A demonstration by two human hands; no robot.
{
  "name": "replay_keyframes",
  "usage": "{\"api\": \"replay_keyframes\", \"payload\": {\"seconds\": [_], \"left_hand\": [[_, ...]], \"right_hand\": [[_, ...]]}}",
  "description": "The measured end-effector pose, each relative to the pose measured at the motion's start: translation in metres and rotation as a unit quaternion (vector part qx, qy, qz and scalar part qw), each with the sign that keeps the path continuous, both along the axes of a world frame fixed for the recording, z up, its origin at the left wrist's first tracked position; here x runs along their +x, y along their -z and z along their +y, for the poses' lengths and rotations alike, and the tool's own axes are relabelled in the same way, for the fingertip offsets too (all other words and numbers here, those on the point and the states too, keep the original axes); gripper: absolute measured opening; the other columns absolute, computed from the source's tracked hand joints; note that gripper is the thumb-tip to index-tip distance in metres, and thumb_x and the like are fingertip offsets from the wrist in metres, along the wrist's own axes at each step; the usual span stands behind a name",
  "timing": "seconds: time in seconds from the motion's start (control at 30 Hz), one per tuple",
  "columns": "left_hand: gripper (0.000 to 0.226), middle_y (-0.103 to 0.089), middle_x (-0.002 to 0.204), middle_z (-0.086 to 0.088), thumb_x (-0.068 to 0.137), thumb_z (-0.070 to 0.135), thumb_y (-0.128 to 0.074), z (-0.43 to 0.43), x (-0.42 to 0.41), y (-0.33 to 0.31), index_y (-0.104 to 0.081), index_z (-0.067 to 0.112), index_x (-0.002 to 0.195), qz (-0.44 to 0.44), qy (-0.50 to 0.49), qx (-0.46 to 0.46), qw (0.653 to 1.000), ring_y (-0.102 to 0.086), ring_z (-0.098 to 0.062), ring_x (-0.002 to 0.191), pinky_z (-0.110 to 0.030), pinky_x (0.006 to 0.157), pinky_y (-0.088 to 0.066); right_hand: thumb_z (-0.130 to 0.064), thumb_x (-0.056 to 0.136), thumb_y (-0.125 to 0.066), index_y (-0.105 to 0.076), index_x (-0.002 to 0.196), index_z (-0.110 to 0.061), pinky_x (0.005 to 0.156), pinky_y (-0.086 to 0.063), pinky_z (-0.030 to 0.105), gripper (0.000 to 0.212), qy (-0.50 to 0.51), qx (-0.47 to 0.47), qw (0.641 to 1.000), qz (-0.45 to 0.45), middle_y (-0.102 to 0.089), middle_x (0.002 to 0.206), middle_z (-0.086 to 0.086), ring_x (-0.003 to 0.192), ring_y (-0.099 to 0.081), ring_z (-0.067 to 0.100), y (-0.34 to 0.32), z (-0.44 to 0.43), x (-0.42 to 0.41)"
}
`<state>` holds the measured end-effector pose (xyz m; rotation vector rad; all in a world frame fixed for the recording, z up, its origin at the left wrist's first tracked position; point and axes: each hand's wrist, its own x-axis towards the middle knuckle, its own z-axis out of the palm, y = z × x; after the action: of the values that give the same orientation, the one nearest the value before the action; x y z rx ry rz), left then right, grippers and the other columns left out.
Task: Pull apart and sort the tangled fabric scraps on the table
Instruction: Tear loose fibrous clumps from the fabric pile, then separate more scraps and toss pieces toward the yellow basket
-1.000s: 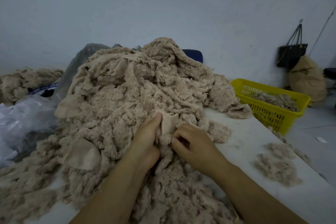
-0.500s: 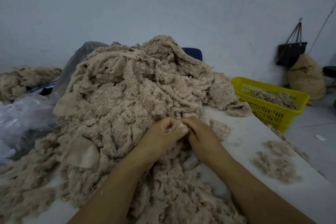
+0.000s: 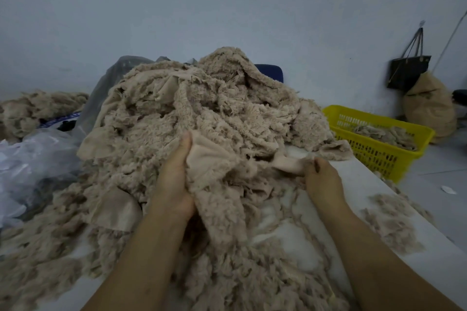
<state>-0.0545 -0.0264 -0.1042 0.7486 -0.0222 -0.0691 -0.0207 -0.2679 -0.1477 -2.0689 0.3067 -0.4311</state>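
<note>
White table [image 3: 417, 275] carries a heaped pile of beige fabric scraps [image 3: 202, 113]. Left hand [image 3: 174, 179] and right hand [image 3: 322, 179] each grip one scrap [image 3: 222, 159], stretched between them.

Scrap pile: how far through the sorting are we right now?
Early. Done: a few scraps in the yellow basket, a small heap on the right of the table. In hand: left hand grips a fleecy piece, right hand pinches a strip beside it. Left: the big tangled pile covering most of the table.
</note>
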Motion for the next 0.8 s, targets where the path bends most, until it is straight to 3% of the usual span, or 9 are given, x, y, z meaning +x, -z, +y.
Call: {"api": "replay_keyframes", "payload": {"seconds": [0.13,0.23,0.3,0.37,0.4,0.47,0.57,0.7,0.8], "left_hand": [[0.056,-0.071,0.116,-0.019,0.080,0.042,-0.068,-0.005,0.000,-0.003,-0.067,0.007,0.124,0.013,0.006,-0.015,1.000,-0.072,-0.031,0.101,-0.043,0.074,-0.062],[0.048,-0.071,0.117,-0.018,0.085,0.040,-0.065,-0.013,-0.002,0.002,-0.070,0.008,0.120,0.003,0.021,0.029,0.999,-0.071,-0.029,0.103,-0.043,0.082,-0.061],[0.047,-0.071,0.116,-0.019,0.086,0.041,-0.064,-0.017,-0.003,0.004,-0.070,0.008,0.119,-0.012,0.037,0.068,0.997,-0.071,-0.030,0.102,-0.042,0.087,-0.059],[0.046,-0.073,0.106,-0.016,0.083,0.041,-0.065,-0.020,-0.004,0.004,-0.071,0.008,0.114,-0.022,0.040,0.087,0.995,-0.072,-0.027,0.093,-0.039,0.081,-0.061],[0.045,-0.073,0.100,-0.015,0.082,0.041,-0.066,-0.019,-0.004,0.004,-0.071,0.008,0.111,-0.021,0.034,0.087,0.995,-0.072,-0.025,0.087,-0.037,0.076,-0.062],[0.041,-0.075,0.097,-0.013,0.083,0.041,-0.066,-0.018,-0.002,0.005,-0.072,0.010,0.108,-0.009,0.014,0.081,0.997,-0.074,-0.025,0.083,-0.037,0.071,-0.062],[0.036,-0.075,0.106,-0.015,0.093,0.040,-0.059,-0.019,0.001,0.005,-0.070,0.013,0.113,0.027,-0.005,0.084,0.996,-0.074,-0.029,0.094,-0.042,0.073,-0.062],[0.042,-0.075,0.084,-0.015,0.095,0.042,-0.056,0.005,0.004,0.002,-0.075,0.005,0.091,0.029,-0.035,-0.037,0.998,-0.075,-0.024,0.072,-0.034,0.059,-0.060],[0.057,-0.072,0.110,-0.022,0.099,0.049,-0.047,0.018,0.006,-0.002,-0.075,0.000,0.103,0.032,-0.055,-0.079,0.995,-0.074,-0.032,0.094,-0.041,0.073,-0.060]], "right_hand": [[-0.028,0.102,-0.044,-0.054,0.135,-0.026,0.070,-0.043,0.018,0.034,-0.070,-0.005,0.993,-0.097,-0.051,0.133,0.000,0.090,-0.054,0.012,-0.009,0.018,-0.016],[-0.051,0.096,-0.039,-0.044,0.141,-0.041,0.071,-0.040,0.008,0.046,-0.194,-0.032,0.964,-0.181,-0.037,0.144,-0.021,0.085,-0.055,-0.007,-0.017,0.043,-0.033],[-0.058,0.096,-0.039,-0.038,0.143,-0.046,0.073,-0.043,0.007,0.049,-0.276,-0.072,0.944,-0.166,-0.041,0.137,-0.035,0.093,-0.055,-0.014,-0.015,0.053,-0.040],[-0.046,0.100,-0.045,-0.052,0.133,-0.035,0.073,-0.047,0.015,0.035,-0.325,-0.115,0.928,-0.141,-0.056,0.115,-0.029,0.093,-0.057,-0.006,-0.010,0.059,-0.040],[-0.036,0.103,-0.047,-0.061,0.114,-0.025,0.070,-0.045,0.021,0.021,-0.326,-0.131,0.925,-0.146,-0.060,0.098,-0.019,0.087,-0.056,-0.001,-0.007,0.059,-0.038],[-0.026,0.104,-0.046,-0.056,0.082,-0.021,0.060,-0.035,0.018,0.024,-0.283,-0.136,0.934,-0.170,-0.052,0.075,-0.009,0.073,-0.050,0.001,-0.007,0.055,-0.033],[-0.026,0.104,-0.047,-0.056,0.081,-0.008,0.058,-0.032,0.017,0.030,-0.236,-0.142,0.946,-0.168,-0.051,0.073,0.001,0.068,-0.047,0.011,-0.010,0.050,-0.026],[-0.033,0.105,-0.042,-0.056,0.082,-0.014,0.056,-0.034,0.012,0.033,-0.154,-0.066,0.980,-0.111,-0.057,0.076,-0.003,0.071,-0.054,0.005,-0.011,0.030,-0.022],[-0.039,0.105,-0.037,-0.063,0.091,-0.006,0.065,-0.043,0.022,0.045,-0.093,-0.029,0.992,-0.084,-0.066,0.093,0.002,0.081,-0.060,0.012,-0.013,0.013,-0.021]]}}
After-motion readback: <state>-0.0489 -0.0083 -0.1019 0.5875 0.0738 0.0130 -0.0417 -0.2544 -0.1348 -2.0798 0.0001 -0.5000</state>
